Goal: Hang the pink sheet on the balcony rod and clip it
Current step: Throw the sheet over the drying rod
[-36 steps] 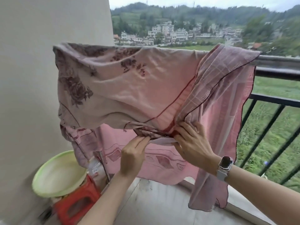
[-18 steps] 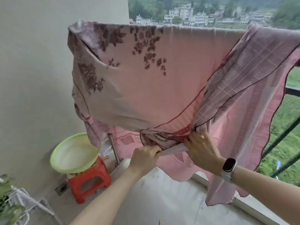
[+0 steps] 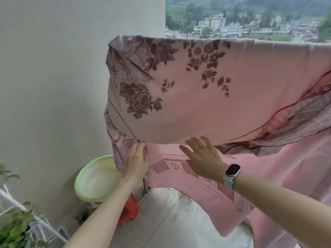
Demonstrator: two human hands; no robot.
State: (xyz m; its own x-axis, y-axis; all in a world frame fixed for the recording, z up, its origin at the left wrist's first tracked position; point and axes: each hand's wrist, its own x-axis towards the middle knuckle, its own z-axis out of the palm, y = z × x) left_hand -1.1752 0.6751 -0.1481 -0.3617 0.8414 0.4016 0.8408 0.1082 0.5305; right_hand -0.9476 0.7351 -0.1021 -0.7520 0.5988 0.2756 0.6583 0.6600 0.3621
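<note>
Hands have let go of the bunched hem: the right hand (image 3: 203,159) now hovers with fingers spread, while the left hand (image 3: 137,161) pinches the pink sheet (image 3: 206,108) at 9 o'clock. Sheet hangs draped over the rod, with the green basin (image 3: 95,178) at 8 o'clock

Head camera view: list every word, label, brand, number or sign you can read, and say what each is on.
No readable text anywhere.
Watch on the right wrist: screen dark, nothing shown.
Pink sheet: flowers and border medallions only, no letters.
Green basin and red stool: no label visible.
Distant buildings: too small and blurred for any sign.
</note>
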